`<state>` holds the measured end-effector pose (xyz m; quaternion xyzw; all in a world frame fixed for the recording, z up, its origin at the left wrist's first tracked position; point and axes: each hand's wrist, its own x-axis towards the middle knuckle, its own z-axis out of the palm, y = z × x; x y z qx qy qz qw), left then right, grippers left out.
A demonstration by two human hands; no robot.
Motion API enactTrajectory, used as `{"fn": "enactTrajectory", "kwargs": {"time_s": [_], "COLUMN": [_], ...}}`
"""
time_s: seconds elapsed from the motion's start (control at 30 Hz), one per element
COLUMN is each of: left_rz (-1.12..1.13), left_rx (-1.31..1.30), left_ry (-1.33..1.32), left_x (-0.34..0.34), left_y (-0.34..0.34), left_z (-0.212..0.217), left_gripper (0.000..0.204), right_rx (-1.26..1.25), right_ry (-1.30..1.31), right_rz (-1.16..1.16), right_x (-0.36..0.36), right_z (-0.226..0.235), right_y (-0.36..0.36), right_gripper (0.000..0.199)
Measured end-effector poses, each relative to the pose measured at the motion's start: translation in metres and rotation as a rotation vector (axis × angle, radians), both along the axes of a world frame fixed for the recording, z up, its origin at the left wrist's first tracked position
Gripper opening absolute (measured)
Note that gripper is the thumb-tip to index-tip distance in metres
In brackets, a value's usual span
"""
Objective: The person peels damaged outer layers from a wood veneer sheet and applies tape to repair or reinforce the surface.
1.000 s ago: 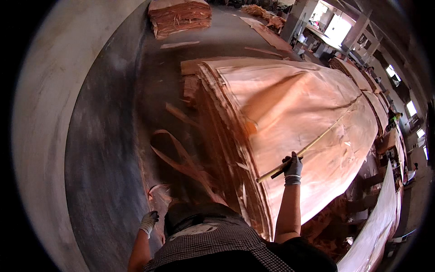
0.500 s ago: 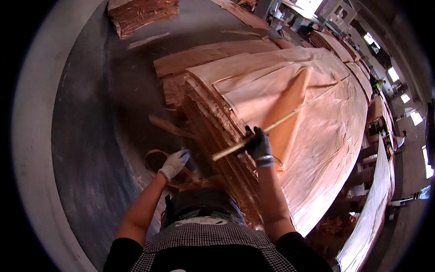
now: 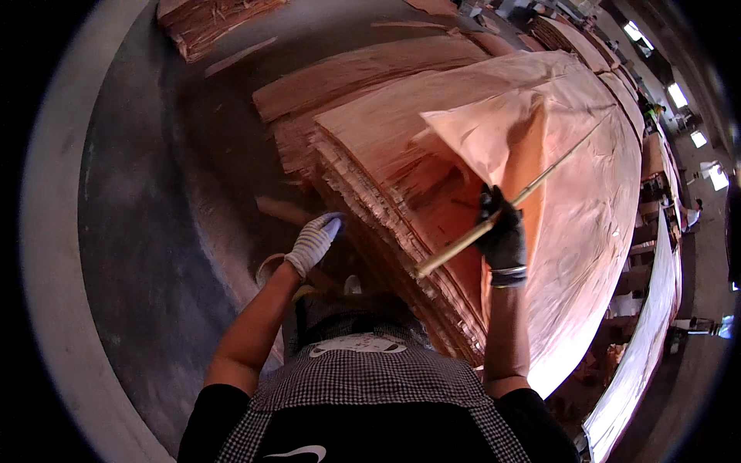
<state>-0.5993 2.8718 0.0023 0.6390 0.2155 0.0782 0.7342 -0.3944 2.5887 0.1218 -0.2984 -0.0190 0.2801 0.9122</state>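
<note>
My right hand [image 3: 502,234], in a dark glove, is closed around a long, thin wooden stick [image 3: 557,163]. The stick slants from the near edge of a stack of wood veneer sheets [image 3: 382,193] to the far right. Beside the fingers, the raised corner of the top veneer sheet [image 3: 471,137] folds back over the stack; whether the fingers also touch it, I cannot tell. My left hand [image 3: 311,245], in a pale striped glove with bluish fingertips, hovers left of the stack's ragged edge. Its fingers are stretched out with nothing visible in them.
Another veneer pile [image 3: 208,23] stands at the far left. Loose veneer strips [image 3: 282,210] lie on the dark floor [image 3: 139,255] beside the stack. A long pale sheet [image 3: 637,339] runs along the right, with people farther back.
My right hand has moved right and slightly up with the stick. The top sheet's near-left part has lifted and folded back, baring reddish sheets below. My left hand has shifted up and right.
</note>
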Motion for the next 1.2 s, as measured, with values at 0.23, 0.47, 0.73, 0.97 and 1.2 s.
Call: {"fn": "enactTrajectory", "kwargs": {"time_s": [0.23,0.47,0.73,0.97,1.2], "left_rz": [-0.205,-0.446,-0.549,-0.756,-0.338], "left_rx": [-0.359,-0.411,-0.828,-0.375,-0.711], "left_ry": [-0.167,0.061,0.127,0.041,0.160], "left_x": [0.090,0.169,0.196,0.192,0.196], "left_y": [-0.029,-0.045,-0.032,-0.029,-0.038], "left_z": [0.032,0.072,0.050,0.025,0.026], "left_gripper": [0.034,0.057,0.077,0.045,0.030], "right_rx": [0.003,-0.175,-0.325,-0.549,-0.638], "right_ry": [-0.085,-0.075,-0.057,-0.176,-0.454], "right_rz": [0.043,-0.055,-0.128,-0.232,-0.308], "right_x": [0.012,0.009,0.017,0.021,0.036], "right_z": [0.091,0.099,0.088,0.105,0.180], "right_y": [-0.035,-0.029,-0.017,-0.002,-0.062], "right_gripper": [0.047,0.043,0.038,0.039,0.028]}}
